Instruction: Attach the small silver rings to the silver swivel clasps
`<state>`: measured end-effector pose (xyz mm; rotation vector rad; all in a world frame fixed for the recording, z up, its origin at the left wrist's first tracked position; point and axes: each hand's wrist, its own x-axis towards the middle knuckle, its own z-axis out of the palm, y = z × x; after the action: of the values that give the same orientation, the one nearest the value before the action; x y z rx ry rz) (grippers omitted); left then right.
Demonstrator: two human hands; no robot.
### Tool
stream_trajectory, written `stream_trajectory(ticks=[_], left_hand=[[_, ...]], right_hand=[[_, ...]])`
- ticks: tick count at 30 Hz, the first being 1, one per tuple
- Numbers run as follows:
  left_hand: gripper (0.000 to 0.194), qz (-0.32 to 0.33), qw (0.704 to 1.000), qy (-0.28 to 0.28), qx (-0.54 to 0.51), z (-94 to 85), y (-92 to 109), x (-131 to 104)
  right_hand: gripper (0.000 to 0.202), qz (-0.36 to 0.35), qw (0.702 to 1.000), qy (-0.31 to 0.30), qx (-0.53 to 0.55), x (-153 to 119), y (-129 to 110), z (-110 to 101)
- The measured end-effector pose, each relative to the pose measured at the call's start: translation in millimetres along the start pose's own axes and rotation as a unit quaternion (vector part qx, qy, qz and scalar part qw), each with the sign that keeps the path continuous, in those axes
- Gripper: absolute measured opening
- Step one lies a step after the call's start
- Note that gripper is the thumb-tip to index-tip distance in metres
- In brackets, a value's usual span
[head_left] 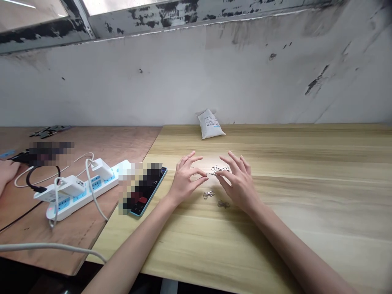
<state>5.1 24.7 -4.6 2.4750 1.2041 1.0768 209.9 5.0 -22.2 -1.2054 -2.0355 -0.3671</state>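
Note:
My left hand [185, 179] and my right hand [240, 181] face each other over the wooden table, thumbs and forefingers pinched, other fingers raised. Between the fingertips is a small silver keychain clasp [211, 174], with each hand at one end; its details are too small to make out. Nearer to me lies one loose keychain clasp with a ring [208, 194], and a darker-looking one [223, 203] lies beside my right hand. A small heap of similar clasps [218, 168] sits just behind the pinch, partly covered by my right fingers. A bit of metal shows behind my left fingers.
A white plastic packet [210, 124] stands near the wall. Left of my left hand lies a phone [150, 192], partly blurred. A white power strip [92, 190] with plugs and cables rests on the adjoining brown table [73, 241]. Another person's hand [8, 169] is at the far left.

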Motion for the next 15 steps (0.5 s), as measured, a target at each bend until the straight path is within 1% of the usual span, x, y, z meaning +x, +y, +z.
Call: stream_trajectory(ticks=[5,9,15], left_hand=[[0.007,0.012,1.000,-0.006,-0.015,0.7,1.2,0.1],[0.008,0.007,1.000,-0.013,-0.019,0.0,2.6,0.6],[0.008,-0.007,1.000,-0.023,-0.014,-0.5,4.2,0.2]], right_hand=[[0.016,-0.025,1.000,-0.003,-0.013,2.3,-5.7,-3.8],[0.016,-0.029,1.000,-0.008,-0.007,2.2,-5.8,-4.0],[0.015,-0.036,0.999,0.021,-0.016,3.4,-6.1,-5.0]])
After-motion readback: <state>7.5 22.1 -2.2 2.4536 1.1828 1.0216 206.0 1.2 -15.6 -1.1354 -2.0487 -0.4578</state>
